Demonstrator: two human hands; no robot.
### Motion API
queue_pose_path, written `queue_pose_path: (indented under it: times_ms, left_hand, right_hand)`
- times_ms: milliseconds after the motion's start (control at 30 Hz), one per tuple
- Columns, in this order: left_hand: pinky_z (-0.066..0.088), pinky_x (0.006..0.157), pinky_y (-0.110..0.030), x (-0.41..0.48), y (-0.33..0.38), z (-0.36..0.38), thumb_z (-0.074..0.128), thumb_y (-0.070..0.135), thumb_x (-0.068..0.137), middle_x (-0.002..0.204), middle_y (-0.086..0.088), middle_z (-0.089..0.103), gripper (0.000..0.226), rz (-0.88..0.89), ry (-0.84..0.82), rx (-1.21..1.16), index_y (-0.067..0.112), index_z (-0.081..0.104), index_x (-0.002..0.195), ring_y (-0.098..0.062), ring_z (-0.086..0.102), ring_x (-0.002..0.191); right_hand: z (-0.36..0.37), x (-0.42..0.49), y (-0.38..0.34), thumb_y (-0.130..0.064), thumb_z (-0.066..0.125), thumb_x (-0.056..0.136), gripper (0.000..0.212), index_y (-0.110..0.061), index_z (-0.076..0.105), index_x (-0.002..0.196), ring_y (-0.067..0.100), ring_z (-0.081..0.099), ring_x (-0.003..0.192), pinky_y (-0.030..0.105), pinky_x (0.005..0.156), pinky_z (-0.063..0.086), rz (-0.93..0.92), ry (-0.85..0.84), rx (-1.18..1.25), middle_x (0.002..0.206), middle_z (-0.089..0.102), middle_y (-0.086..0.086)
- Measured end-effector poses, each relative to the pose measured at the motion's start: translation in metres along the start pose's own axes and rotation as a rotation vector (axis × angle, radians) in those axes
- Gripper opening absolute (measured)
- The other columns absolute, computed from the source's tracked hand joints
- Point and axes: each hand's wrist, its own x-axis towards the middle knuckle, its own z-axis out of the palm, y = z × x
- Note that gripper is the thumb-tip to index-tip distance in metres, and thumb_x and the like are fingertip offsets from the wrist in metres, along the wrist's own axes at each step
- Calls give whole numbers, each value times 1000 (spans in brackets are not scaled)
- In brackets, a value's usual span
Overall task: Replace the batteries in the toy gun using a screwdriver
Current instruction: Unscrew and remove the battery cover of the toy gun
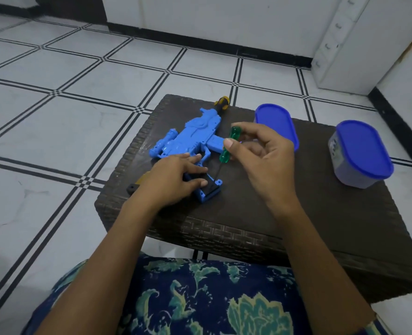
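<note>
A blue toy gun (190, 136) lies flat on a low dark woven table (248, 226), with its orange-and-black muzzle pointing away from me. My left hand (173, 180) presses down on the gun's grip, fingers spread over the black battery cover. My right hand (263, 163) pinches a screwdriver (229, 146) with a clear green handle. Its thin shaft slants down to a screw tab at the bottom of the grip. Part of the grip is hidden under my left hand.
Two containers with blue lids stand on the table, one behind my right hand (276, 124) and one at the right edge (362, 153). A yellow-and-black part (137, 183) pokes out by my left wrist. White tiled floor surrounds the table. My lap is just below it.
</note>
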Motion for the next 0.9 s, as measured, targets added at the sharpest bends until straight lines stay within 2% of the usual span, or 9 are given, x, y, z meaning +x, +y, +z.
queue_pose_path:
  times_ms: [100,233,400,533,667,733,800,900]
  left_hand:
    - [20,119,-40,-2,0,-3,67,35,87,151,12,35,44,6,-57,-4,31,58,130,-8,23,144]
    - [6,120,-45,-7,1,-3,67,51,81,155,12,27,59,11,-93,52,33,52,136,-8,15,146]
    - [4,119,-43,-9,9,-2,68,49,82,156,12,24,59,-17,-84,55,33,51,136,-8,13,147]
    - [4,120,-45,-7,14,-4,68,46,83,157,13,22,59,-49,-112,66,32,49,138,-9,11,147]
    - [3,120,-45,-7,17,-4,65,46,85,157,15,22,58,-45,-132,104,33,47,139,-11,10,148]
    - [2,120,-45,-8,18,-3,65,45,86,156,16,24,59,-42,-132,93,32,46,140,-12,10,148]
    - [2,120,-45,-9,17,-3,65,45,86,155,16,25,59,-37,-130,83,31,46,140,-12,9,148]
    - [1,120,-46,-10,17,-3,64,45,86,155,16,26,60,-28,-134,86,30,45,141,-13,9,148]
  right_hand:
    - [-2,-1,0,-4,76,81,25,-10,70,104,4,63,63,21,67,54,-20,-6,-12,79,66,-3]
    - [-2,-1,0,-4,75,81,24,-10,70,104,4,63,63,18,64,52,-45,5,-7,80,66,-5]
    - [0,-1,1,-5,76,81,25,-11,70,105,4,64,66,23,69,57,-61,-1,-32,88,67,-2]
    - [0,-3,4,-5,75,82,27,-10,69,107,3,64,66,20,67,55,-71,-13,-20,87,65,-2]
    - [-1,-3,5,-2,73,83,35,-15,65,114,5,62,74,17,71,52,-95,-25,12,89,64,-18]
    - [-1,-3,5,-1,72,84,35,-15,65,115,6,62,72,17,70,52,-120,-28,14,90,63,-17]
    - [0,-4,5,-1,71,84,33,-13,66,114,9,63,70,17,68,52,-144,-31,13,93,63,-10]
    - [2,-5,4,-2,72,84,32,-14,67,113,26,65,75,19,69,54,-165,-47,2,94,65,-3]
